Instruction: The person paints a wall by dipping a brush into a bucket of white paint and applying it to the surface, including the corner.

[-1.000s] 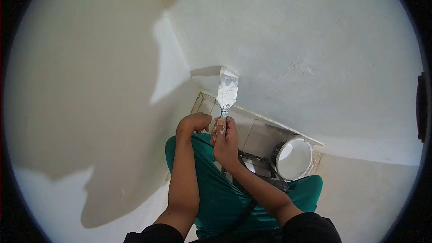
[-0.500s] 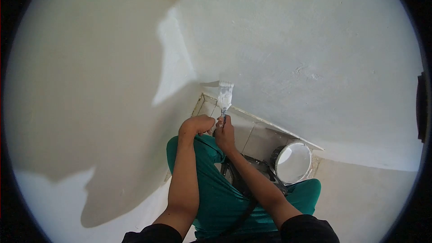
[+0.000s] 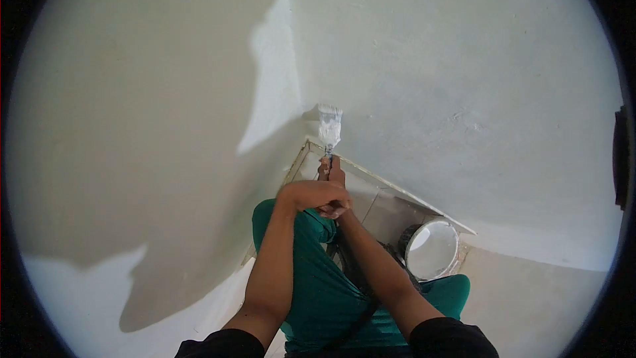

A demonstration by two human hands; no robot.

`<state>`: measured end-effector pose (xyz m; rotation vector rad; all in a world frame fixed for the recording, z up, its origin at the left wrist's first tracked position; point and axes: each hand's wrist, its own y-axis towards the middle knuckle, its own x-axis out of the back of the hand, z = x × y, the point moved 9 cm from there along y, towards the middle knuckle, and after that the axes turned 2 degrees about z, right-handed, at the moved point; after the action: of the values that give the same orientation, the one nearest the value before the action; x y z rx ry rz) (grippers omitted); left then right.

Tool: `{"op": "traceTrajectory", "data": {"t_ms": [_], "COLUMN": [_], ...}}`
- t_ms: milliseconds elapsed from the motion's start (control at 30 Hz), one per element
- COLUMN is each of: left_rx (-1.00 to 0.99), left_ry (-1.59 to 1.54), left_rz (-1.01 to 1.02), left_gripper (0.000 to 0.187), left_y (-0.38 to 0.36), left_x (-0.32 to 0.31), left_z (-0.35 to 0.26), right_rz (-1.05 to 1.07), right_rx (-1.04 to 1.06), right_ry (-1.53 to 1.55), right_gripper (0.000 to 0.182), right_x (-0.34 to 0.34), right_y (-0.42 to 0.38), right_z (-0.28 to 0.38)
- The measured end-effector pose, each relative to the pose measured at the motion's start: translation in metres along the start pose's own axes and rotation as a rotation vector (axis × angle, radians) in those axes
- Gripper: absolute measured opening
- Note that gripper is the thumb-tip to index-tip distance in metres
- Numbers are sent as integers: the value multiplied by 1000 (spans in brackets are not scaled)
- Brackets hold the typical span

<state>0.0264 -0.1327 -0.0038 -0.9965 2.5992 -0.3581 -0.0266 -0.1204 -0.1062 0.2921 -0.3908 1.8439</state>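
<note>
A flat paintbrush (image 3: 330,126), its bristles and ferrule coated in white paint, points up with its tip at the wall near the corner. My right hand (image 3: 336,171) is closed around its handle. Across my right wrist lies my left hand (image 3: 317,195), with curled fingers that seem wrapped round the wrist; part of the grip is hidden. Down to the right stands a paint bucket (image 3: 457,242) with a white inside and smears on the rim.
Two pale walls (image 3: 411,59) meet in a corner just left of the brush. A tiled floor patch (image 3: 371,207) with a raised edging strip (image 3: 411,189) lies below. My knees in green trousers (image 3: 318,278) flank the work area. A dark object (image 3: 620,159) shows at far right.
My left hand has moved right, from beside my right hand onto my right wrist. The brush has shifted slightly up against the wall, and the view has turned a little.
</note>
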Motion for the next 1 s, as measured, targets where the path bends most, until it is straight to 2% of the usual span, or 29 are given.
{"op": "traceTrajectory", "data": {"t_ms": [33,100,167,200,267,333,433,533,633,733,833,900,967,1000], "left_rx": [-17,85,51,-29,-214,-427,-161,-267,-332,-320,-314,-327,-350,-368], "left_ry": [53,44,227,412,471,221,-233,-440,-487,-426,-468,-482,-504,-520], "left_rz": [-25,-72,-38,16,-16,-185,191,272,355,329,292,273,268,273], "left_gripper": [24,23,24,24,26,28,30,30,28,31,31,31,30,30], "left_y": [4,28,33,30,19,-5,-19,-30,-32,-27,-26,-27,-29,-30], "left_x": [-3,-8,-11,-15,-16,-1,-20,-29,-28,-24,-21,-19,-18,-20], "left_z": [-3,37,43,30,10,-9,-7,-29,-34,-36,-32,-26,-27,-31], "right_rz": [22,1,-18,-23,-25,-23,22,-132,-55,-53,-83,12,53,44], "right_rx": [-7,41,89,110,140,109,-126,264,123,41,-11,-143,-276,-341], "right_ry": [-2,90,97,62,-15,-65,-3,81,84,155,314,673,818,782], "right_gripper": [22,22,21,21,20,19,17,19,23,22,25,24,24,25], "right_x": [-8,-19,-23,-25,-25,-16,-16,2,-3,-18,-55,-87,-93,-79], "right_y": [-4,-22,-30,-30,-39,-45,-25,-15,5,9,7,0,-7,-14], "right_z": [-13,-39,-40,-33,-24,-15,-6,63,71,50,-8,-69,-79,-62]}}
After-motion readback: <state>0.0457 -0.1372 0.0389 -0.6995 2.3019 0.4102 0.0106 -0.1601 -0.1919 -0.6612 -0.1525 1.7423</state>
